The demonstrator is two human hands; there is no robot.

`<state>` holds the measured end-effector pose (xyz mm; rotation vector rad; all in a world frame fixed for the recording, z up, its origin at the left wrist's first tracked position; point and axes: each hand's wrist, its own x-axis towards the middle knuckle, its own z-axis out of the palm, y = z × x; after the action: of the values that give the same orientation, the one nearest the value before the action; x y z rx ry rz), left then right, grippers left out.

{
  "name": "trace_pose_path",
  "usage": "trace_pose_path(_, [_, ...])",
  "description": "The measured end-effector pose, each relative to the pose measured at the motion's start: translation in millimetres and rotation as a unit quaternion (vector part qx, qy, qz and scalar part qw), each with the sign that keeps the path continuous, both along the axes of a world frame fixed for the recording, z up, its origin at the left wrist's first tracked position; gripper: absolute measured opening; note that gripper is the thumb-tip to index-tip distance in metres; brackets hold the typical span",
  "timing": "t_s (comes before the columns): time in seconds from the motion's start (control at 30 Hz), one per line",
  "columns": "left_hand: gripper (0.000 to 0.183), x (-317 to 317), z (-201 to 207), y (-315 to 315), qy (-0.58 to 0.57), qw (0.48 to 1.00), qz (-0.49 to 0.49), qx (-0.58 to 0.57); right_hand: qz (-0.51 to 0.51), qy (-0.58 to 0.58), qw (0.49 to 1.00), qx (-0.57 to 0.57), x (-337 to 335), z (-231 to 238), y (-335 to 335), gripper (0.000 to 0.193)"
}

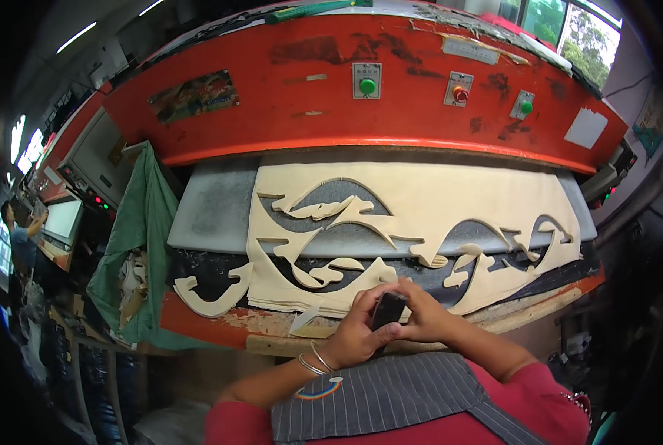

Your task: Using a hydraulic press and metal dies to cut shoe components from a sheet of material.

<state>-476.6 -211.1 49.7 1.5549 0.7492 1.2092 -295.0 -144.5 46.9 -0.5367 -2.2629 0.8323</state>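
In front of my chest I hold a small black phone (388,310) upright between both hands. My left hand (358,331) wraps round its left side, with the thumb across its lower part. My right hand (425,314) closes on its right side and top edge. Just beyond the hands lies a thick cream-coloured sheet stack (450,182), with curved shapes cut out along its near part. Several cut strips and scraps sit in the openings. A curved cream piece (214,302) lies apart at the left.
Behind the sheets runs a red machine beam (294,96) with a green button (368,87) and a red button (460,94). A green cloth bag (142,245) with scraps hangs at the left. A wooden rail (524,320) edges the table. Another person (24,236) works far left.
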Motion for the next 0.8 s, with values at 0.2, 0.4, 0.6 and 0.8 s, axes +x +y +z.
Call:
trace_pose_path(0.2, [0.062, -24, -1, -21, -0.171, 0.964, -0.11, -0.173, -0.007, -0.006, 0.999, 0.048, -7, -13, -10, 0.071])
trace_pose_path(0.4, [0.039, -16, 2, -14, 0.02, 0.985, -0.033, -0.166, -0.113, 0.093, 0.988, -0.046, -12, -16, -21, 0.067])
trace_pose_path(0.6, [0.052, 5, -1, -2, -0.186, 0.973, 0.042, -0.131, -0.09, 0.137, 0.986, 0.003, -28, -24, 0, 0.084])
trace_pose_path(0.8, [0.068, 0, -43, -6, -0.286, 0.94, 0.027, -0.183, -0.081, 0.016, 0.996, 0.025, -11, -20, 5, 0.086])
